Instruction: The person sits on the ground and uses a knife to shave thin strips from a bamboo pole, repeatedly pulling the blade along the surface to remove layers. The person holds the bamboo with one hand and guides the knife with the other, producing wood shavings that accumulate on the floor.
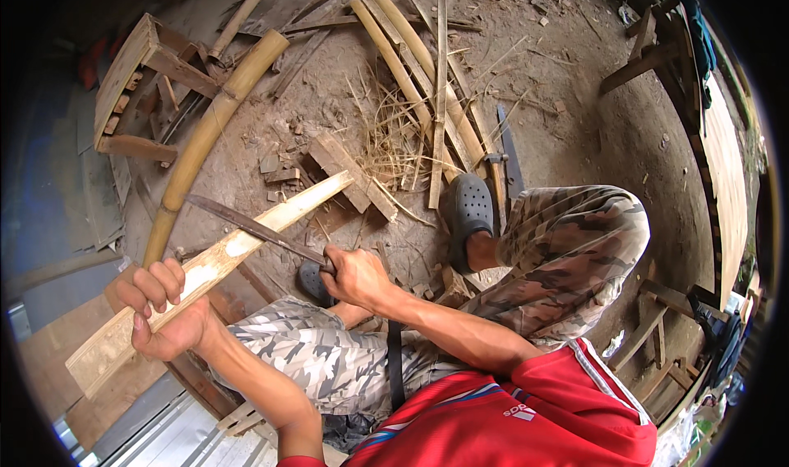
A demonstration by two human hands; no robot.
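Observation:
A split bamboo slat (220, 263), pale on its upper face, runs slantwise from the lower left up toward the middle. My left hand (167, 312) is wrapped round it near its lower end. In my right hand (355, 278) is the handle of a long dark-bladed knife (251, 225), fingers closed round it. The blade lies across the slat, past its middle, and its tip reaches beyond the slat's far side. The slat's upper end is over a short wooden board (349, 170) on the ground.
A thick bamboo pole (205, 130) leans at the left beside a wooden stool (156, 89). Several bamboo lengths (411, 73) and loose shavings (394, 151) lie ahead. A hammer (496, 175) and a blue handsaw (509, 151) lie by my clog (470, 208). Wooden furniture (707, 163) stands at the right.

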